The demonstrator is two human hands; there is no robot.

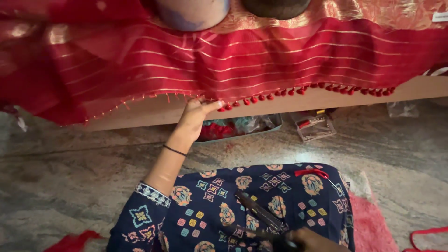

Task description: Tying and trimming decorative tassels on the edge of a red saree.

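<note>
Pinching the red cloth's [261,56] tasselled hem along the bench edge [326,98], the left hand [196,116] held on; the right hand [312,240] gripped dark scissors [259,214] low.

Two hands [193,119], one red cloth [261,56]

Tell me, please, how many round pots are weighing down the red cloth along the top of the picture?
2. A pale blue-grey pot sits left of centre on the red cloth, and a dark pot sits just to its right. Both are cut off by the frame, so others may be hidden.
</note>
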